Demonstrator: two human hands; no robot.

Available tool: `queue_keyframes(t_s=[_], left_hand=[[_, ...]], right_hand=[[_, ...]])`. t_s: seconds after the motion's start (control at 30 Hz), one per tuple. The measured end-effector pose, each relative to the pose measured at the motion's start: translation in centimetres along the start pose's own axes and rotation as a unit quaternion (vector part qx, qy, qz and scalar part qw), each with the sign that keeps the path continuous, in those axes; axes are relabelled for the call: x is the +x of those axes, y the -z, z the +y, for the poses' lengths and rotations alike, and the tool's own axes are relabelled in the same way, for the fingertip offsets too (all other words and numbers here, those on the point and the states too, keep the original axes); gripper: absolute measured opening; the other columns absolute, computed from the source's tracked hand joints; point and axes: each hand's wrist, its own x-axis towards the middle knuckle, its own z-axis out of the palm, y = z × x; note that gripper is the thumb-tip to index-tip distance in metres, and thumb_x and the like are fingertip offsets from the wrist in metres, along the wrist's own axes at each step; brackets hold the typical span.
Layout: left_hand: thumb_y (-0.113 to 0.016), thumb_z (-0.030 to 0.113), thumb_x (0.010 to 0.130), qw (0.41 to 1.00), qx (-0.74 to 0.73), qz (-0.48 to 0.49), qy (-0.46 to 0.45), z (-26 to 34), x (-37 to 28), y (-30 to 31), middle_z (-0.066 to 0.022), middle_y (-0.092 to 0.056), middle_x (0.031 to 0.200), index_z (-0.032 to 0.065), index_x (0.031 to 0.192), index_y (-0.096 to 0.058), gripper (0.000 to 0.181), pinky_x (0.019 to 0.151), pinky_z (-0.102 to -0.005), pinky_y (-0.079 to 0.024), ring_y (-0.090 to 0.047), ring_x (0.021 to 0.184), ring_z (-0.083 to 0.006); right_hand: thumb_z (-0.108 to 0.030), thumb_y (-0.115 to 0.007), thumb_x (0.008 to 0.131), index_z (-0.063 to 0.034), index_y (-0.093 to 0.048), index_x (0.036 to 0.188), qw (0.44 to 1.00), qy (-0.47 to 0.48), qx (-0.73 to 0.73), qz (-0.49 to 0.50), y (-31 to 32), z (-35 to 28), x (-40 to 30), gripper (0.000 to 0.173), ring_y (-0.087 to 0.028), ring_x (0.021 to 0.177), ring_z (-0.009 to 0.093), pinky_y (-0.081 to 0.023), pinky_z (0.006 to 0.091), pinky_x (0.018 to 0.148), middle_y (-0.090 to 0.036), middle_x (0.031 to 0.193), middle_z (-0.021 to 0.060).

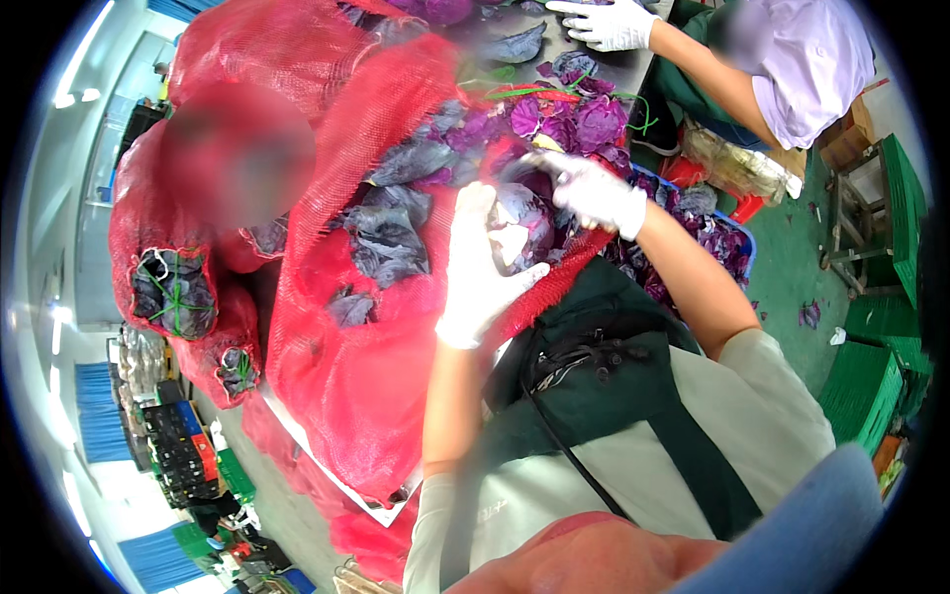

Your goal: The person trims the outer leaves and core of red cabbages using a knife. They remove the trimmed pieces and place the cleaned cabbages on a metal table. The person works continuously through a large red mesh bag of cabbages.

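My left hand [486, 263], in a white glove, is spread around the near left side of a red cabbage head [525, 223], whose pale cut part faces up. My right hand [597, 189], also gloved and blurred, is just right of the head with bent fingers; whether it holds anything cannot be told. Both are above an opened red mesh sack [356, 356]. Dark outer cabbage leaves [390, 234] lie on the mesh to the left. Beyond my hands is a pile of purple leaves [568, 119] with green string.
Full red mesh sacks [267, 59] stand at the left and far left. A blue crate [751, 249] of leaf scraps is by my right arm. Across the metal table [553, 41], a co-worker's gloved hand [612, 24] rests near loose leaves. Green crates [865, 386] stand at right.
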Motion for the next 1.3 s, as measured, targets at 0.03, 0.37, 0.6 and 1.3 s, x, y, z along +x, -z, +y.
queue_keyframes(t_s=[0.03,0.37,0.6,1.3], left_hand=[[-0.093,0.021,0.056,0.999,0.011,-0.022,0.033,0.5,0.2,0.3,-0.0232,-0.035,0.148,0.0001,0.15,-0.033,0.114,0.114,-0.0416,-0.034,-0.04,0.135,-0.0347],[-0.096,0.026,0.057,0.99,-0.085,0.026,0.11,0.2,0.4,-1.0,-0.0206,-0.036,0.146,-0.0051,0.152,-0.022,0.123,0.113,-0.0399,-0.035,-0.041,0.133,-0.03],[-0.095,0.029,0.056,0.992,-0.037,-0.028,0.117,0.9,1.9,-0.6,-0.0211,-0.04,0.142,-0.0066,0.147,-0.03,0.117,0.112,-0.0389,-0.036,-0.044,0.131,-0.0305],[-0.079,0.007,0.063,0.94,-0.296,-0.103,0.134,-1.4,1.1,2.3,-0.0156,-0.028,0.159,-0.0007,0.155,-0.023,0.108,0.122,-0.0363,-0.017,-0.023,0.149,-0.0248]], right_hand=[[0.002,-0.051,0.082,-0.0132,-0.047,0.147,0.998,0.031,-0.038,0.051,1.1,1.5,0.8,0.067,-0.053,0.068,0.011,-0.048,0.0262,0.065,-0.066,0.108,0.0063],[0.01,-0.048,0.076,-0.0104,-0.04,0.151,0.91,0.219,-0.342,0.08,-3.0,0.6,-3.3,0.078,-0.051,0.133,0.032,-0.043,0.0349,0.11,-0.043,0.152,0.0173],[-0.004,-0.056,0.083,-0.0166,-0.037,0.151,0.907,0.221,-0.352,0.064,-1.1,3.3,-0.1,0.072,-0.063,0.112,0.035,-0.056,0.0443,0.088,-0.053,0.141,0.0188],[-0.025,-0.075,0.088,-0.0109,-0.066,0.125,0.977,0.157,-0.132,0.066,0.2,0.8,1.4,0.041,-0.048,0.055,0.006,-0.042,0.0231,0.049,-0.064,0.085,-0.0005]])
